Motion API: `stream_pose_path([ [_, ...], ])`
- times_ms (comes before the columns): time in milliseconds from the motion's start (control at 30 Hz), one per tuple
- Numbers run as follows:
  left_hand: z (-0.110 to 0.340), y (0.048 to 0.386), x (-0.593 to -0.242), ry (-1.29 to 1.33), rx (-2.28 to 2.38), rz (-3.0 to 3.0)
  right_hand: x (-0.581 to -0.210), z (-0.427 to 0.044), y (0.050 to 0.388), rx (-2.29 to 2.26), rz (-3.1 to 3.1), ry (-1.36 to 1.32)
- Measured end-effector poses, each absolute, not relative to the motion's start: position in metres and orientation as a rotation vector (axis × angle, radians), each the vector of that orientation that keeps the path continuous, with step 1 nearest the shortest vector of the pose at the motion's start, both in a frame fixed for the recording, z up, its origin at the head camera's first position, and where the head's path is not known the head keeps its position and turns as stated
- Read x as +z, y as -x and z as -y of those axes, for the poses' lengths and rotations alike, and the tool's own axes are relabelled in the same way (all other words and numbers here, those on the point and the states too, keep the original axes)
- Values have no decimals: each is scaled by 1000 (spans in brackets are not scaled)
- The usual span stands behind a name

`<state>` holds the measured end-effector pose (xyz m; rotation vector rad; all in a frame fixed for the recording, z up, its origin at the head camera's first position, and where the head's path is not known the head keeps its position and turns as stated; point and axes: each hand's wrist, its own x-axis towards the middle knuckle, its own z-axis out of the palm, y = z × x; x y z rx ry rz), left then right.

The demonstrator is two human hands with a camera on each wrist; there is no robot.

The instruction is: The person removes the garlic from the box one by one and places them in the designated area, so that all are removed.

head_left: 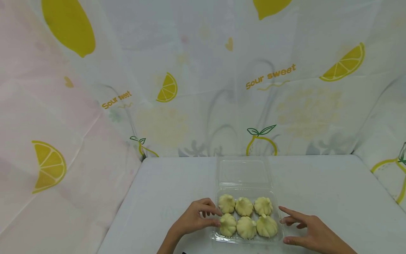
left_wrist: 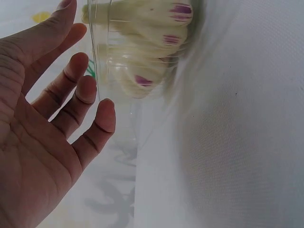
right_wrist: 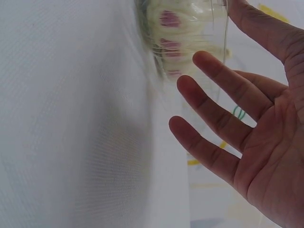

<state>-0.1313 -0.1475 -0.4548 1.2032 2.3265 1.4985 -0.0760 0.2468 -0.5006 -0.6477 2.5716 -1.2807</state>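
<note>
A clear plastic clamshell box (head_left: 234,240) stands on the white table, its lid (head_left: 244,171) folded back toward the wall. Inside sit several pale yellow, ribbed garlic bulbs (head_left: 246,227) in two rows; the wrist views show purple streaks low on the bulbs (left_wrist: 142,80). My left hand (head_left: 198,218) is at the box's left side, fingers relaxed and slightly bent near the rim. On the right side my right hand (head_left: 309,229) is spread, its fingers pointing at the box wall. Neither hand grips anything. Whether fingertips touch the plastic is hard to tell.
The white tabletop (head_left: 171,183) extends on both sides of the box. Behind and beside it hangs a pale cloth (head_left: 196,123) printed with lemons and the words "Sour sweet". The table's back edge meets this cloth just beyond the lid.
</note>
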Motion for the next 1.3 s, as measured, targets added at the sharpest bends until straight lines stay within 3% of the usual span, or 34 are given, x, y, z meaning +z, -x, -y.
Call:
stream_pose_path([
  [267, 145, 134, -467, -1297, 1484, -2340, -502, -247, 75, -1292, -2579, 669],
  [533, 147, 144, -490, -1205, 1437, -2374, -503, -247, 75, -1297, -2572, 666],
  [1300, 145, 147, -486, -1191, 1462, -2372, -504, -248, 75, -1314, -2564, 674],
])
